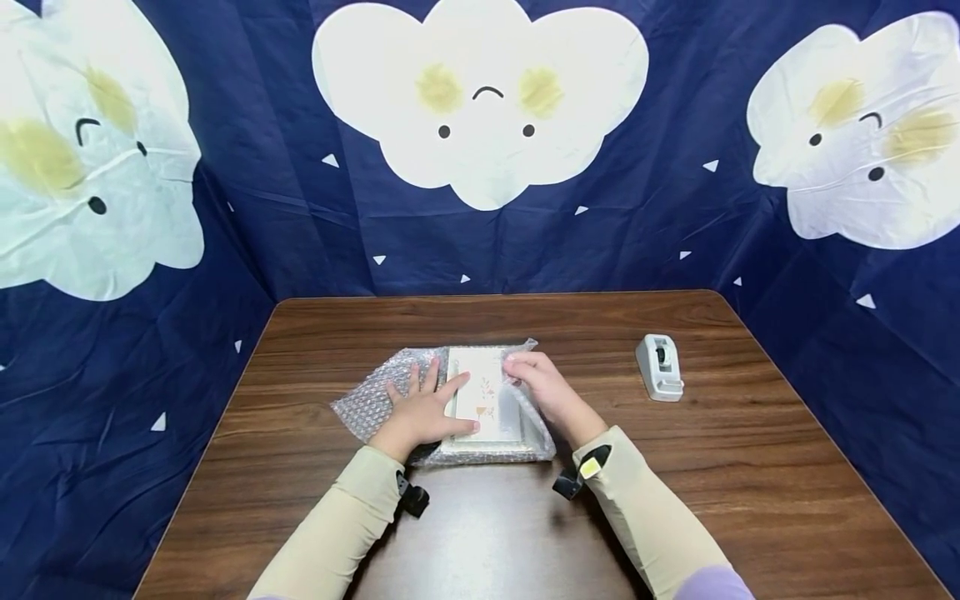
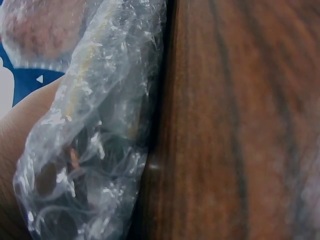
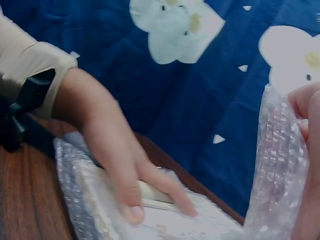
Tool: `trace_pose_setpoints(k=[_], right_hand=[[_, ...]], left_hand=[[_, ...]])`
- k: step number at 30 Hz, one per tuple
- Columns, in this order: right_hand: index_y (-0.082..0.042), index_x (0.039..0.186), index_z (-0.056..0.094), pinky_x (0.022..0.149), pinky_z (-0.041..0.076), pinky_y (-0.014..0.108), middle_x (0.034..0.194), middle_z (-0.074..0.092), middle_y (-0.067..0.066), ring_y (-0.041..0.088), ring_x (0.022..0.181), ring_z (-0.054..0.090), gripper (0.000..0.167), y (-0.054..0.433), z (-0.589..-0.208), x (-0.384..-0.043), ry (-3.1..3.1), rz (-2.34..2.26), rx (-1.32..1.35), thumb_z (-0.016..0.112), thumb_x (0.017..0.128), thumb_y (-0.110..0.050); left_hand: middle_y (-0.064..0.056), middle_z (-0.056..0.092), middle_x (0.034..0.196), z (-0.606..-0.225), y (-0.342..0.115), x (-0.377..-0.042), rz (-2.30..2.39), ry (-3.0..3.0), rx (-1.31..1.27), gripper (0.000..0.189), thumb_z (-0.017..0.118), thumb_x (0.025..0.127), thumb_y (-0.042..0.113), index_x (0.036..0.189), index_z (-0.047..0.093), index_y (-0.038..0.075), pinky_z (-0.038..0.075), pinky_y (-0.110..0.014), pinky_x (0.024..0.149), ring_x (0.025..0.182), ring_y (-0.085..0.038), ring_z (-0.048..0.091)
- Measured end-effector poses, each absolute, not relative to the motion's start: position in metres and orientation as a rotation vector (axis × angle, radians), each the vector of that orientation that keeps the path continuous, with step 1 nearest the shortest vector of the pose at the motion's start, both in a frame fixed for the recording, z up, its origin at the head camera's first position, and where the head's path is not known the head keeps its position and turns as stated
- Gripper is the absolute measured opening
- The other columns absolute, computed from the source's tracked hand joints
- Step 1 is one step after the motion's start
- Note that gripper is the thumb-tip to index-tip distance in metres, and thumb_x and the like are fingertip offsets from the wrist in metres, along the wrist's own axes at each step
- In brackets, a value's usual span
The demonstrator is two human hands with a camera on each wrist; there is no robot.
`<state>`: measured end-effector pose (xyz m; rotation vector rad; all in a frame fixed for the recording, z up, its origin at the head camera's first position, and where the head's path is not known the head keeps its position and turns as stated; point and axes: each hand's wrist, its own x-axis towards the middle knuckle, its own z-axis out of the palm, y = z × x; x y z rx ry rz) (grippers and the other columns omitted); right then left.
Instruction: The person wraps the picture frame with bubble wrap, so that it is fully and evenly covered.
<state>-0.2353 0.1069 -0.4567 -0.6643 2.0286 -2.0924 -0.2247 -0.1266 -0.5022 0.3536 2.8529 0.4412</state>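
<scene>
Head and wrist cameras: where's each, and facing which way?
Head: on the head, facing forward and down at bubble wrap; left hand, right hand, sleeves show.
Left wrist: on that wrist, facing bubble wrap and table; skin shows, which hand unclear.
Right wrist: on that wrist, facing left hand and curtain; right hand partly shows.
Head and right wrist share both hands.

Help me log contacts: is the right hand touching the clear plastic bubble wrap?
Touching: the right wrist view shows the right hand holding the raised bubble wrap.
</scene>
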Motion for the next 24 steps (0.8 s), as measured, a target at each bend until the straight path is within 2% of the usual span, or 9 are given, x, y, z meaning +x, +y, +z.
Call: trace_pose_setpoints(k=[6,16,24], right_hand=[[0.006,0.068,0.051,0.071,0.042,0.026,0.069,0.049,0.001,0.013,0.07,0.047,0.028,0.083,-0.465,-0.242,2.198,-1.826,-0.843,0.052,0.096,0.003],[-0.004,0.069,0.049,0.069,0.039,0.022,0.068,0.048,-0.006,0.008,0.068,0.044,0.03,0.062,-0.484,-0.251,2.285,-1.543,-0.852,0.052,0.098,-0.008],[-0.007,0.068,0.052,0.067,0.036,0.022,0.064,0.046,-0.007,0.008,0.065,0.043,0.029,0.055,-0.496,-0.254,2.312,-1.378,-0.787,0.052,0.097,-0.009]], left_hand=[[-0.015,0.001,0.169,-0.5,-0.125,-0.223,0.431,2.856,0.344,0.096,0.056,0.076,0.085,0.159,0.027,0.045,-0.006,-0.084,0.104,0.151,-0.049,-0.005],[-0.016,0.004,0.169,-0.497,-0.122,-0.221,0.446,2.875,0.337,0.099,0.058,0.075,0.084,0.159,0.03,0.042,-0.005,-0.084,0.104,0.151,-0.049,-0.004],[-0.016,0.003,0.169,-0.496,-0.122,-0.221,0.43,2.872,0.337,0.098,0.06,0.076,0.08,0.16,0.031,0.037,-0.004,-0.084,0.104,0.151,-0.049,-0.004]])
